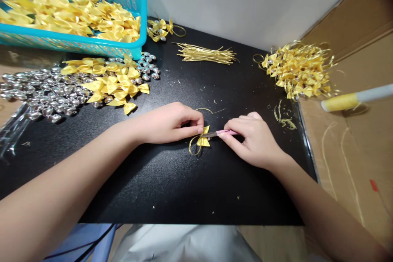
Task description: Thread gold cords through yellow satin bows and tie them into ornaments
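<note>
My left hand [172, 123] rests on the black mat [172, 180], its fingers pinched on a small yellow ribbon bow [204, 140] with a loop of gold cord under it. My right hand [253, 139] is closed round a small pair of pink-handled scissors [218, 133], whose blades point left and touch the bow. A cut piece of gold cord [210, 110] lies just behind the two hands.
A blue basket [92, 43] of yellow bows stands at the back left. Loose bows [110, 82] and silver beads [39, 94] lie in front of it. Gold cord pieces [205, 54] lie at the back, finished bows [299, 69] at the right, and a yellow-tipped stick [353, 100] on the cardboard.
</note>
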The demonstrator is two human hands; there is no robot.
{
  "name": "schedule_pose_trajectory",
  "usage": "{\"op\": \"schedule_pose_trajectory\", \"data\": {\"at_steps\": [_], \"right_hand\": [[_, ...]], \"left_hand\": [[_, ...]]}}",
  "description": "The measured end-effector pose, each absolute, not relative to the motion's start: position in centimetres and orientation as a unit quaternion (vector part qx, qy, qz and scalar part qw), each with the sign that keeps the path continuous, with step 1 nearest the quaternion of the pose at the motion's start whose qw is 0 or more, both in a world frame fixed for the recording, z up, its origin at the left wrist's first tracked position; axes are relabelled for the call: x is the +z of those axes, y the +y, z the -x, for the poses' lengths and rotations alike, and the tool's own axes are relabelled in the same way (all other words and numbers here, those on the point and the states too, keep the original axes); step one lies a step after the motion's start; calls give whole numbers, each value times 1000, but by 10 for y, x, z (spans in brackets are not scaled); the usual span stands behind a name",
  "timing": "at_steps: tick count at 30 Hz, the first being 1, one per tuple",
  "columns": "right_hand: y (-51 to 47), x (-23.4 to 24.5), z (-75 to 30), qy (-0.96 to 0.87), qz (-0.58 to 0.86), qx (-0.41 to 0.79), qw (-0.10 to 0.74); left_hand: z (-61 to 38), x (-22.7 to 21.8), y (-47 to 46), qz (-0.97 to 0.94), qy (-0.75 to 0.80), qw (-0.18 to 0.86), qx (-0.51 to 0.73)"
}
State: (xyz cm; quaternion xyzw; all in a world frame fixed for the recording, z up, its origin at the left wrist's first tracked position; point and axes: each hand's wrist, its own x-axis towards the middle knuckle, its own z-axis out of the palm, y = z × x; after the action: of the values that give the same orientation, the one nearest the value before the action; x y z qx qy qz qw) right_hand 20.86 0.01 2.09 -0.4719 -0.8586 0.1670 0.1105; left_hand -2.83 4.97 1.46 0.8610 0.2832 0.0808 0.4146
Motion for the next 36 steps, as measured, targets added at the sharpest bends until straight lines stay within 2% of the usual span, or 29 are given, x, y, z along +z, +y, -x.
{"op": "schedule_pose_trajectory", "data": {"at_steps": [36], "right_hand": [[0,22,-208,-849,489,171,105]], "left_hand": [[31,16,50,-840,299,444,85]]}}
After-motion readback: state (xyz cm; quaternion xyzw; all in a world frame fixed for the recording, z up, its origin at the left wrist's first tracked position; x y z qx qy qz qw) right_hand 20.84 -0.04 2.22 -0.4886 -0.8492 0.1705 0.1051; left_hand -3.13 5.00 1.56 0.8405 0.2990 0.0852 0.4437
